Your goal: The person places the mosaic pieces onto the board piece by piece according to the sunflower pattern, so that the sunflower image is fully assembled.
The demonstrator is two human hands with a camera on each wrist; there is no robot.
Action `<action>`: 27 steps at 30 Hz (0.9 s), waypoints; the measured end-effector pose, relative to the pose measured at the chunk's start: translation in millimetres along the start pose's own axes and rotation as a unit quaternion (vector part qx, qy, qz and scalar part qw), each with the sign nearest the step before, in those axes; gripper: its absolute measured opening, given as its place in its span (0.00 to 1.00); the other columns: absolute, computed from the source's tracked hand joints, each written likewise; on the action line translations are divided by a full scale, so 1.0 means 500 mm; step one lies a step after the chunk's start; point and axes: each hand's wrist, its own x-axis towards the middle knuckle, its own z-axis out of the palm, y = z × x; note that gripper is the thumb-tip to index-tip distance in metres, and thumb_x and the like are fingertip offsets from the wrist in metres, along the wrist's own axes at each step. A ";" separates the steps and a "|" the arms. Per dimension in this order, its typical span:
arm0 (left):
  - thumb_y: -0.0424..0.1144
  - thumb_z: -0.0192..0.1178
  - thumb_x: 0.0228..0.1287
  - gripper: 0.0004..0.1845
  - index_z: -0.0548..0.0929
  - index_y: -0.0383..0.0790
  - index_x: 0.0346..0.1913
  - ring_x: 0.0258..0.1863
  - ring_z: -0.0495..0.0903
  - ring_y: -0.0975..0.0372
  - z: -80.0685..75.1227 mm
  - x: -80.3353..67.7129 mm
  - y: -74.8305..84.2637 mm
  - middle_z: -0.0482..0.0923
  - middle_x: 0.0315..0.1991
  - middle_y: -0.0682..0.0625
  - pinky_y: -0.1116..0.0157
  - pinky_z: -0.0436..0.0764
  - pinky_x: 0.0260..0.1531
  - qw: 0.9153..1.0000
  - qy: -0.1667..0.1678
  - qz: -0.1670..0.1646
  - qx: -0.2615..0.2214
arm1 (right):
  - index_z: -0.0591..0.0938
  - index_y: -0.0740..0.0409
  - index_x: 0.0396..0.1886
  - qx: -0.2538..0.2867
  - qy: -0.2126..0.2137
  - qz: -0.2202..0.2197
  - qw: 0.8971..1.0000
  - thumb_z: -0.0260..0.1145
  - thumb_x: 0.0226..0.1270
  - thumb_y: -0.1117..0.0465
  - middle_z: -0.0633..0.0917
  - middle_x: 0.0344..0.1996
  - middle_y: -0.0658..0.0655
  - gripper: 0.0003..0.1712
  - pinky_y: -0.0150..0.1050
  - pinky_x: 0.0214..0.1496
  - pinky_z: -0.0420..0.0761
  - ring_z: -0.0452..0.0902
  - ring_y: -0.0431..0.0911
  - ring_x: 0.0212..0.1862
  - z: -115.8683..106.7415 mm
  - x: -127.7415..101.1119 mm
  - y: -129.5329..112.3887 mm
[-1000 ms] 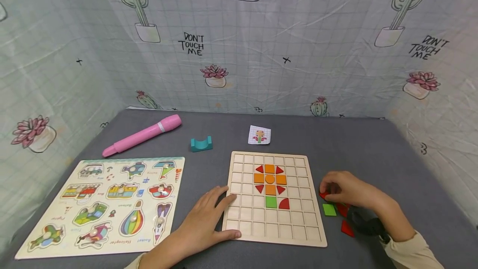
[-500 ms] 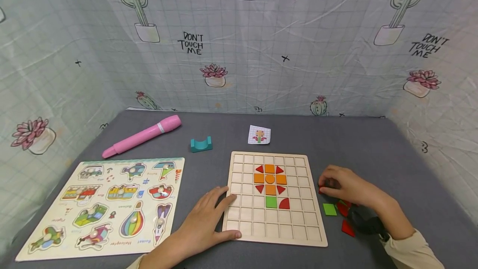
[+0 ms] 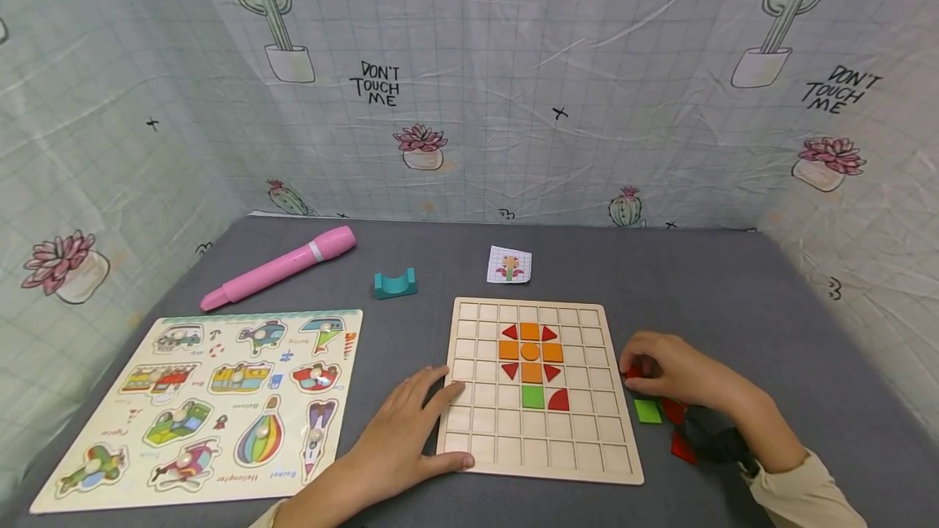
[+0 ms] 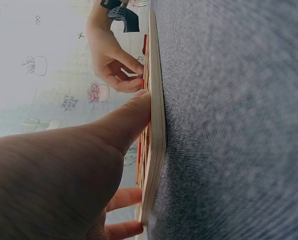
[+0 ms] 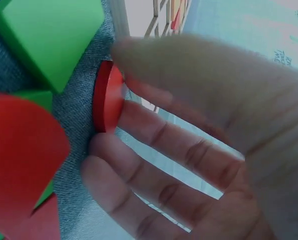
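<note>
the right hand (image 3: 663, 369) sits on the grey worktop (image 3: 704, 292) just right of the wooden grid board (image 3: 540, 388), its fingers curled and pinching a small red piece (image 5: 107, 97); in the right wrist view that piece stands on edge against the cloth between thumb and fingertips. near it lie a green square (image 3: 647, 411) and more red pieces (image 3: 681, 446), close to the board's right edge. the left hand (image 3: 399, 438) rests at the board's near left corner, fingers straight over the frame and thumb along the near edge, pressing without gripping. on the board an orange and red flower pattern (image 3: 530, 351) fills the middle cells, with a green tile (image 3: 532, 397) and a red quarter round (image 3: 558, 400) below it. further left lies a vehicle puzzle (image 3: 209, 402); far left a pink pen (image 3: 279, 266), a teal block (image 3: 395, 283) and a small pattern card (image 3: 509, 264)
</note>
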 end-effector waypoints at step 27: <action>0.68 0.60 0.57 0.43 0.70 0.44 0.69 0.70 0.60 0.44 -0.002 0.002 0.002 0.61 0.71 0.42 0.42 0.63 0.66 1.000 0.002 -0.004 0.004 | 0.82 0.55 0.40 -0.010 0.015 -0.039 0.999 0.68 0.56 0.74 0.75 0.42 0.52 0.14 0.33 0.31 0.76 0.69 0.37 0.33 -0.007 0.007 -0.023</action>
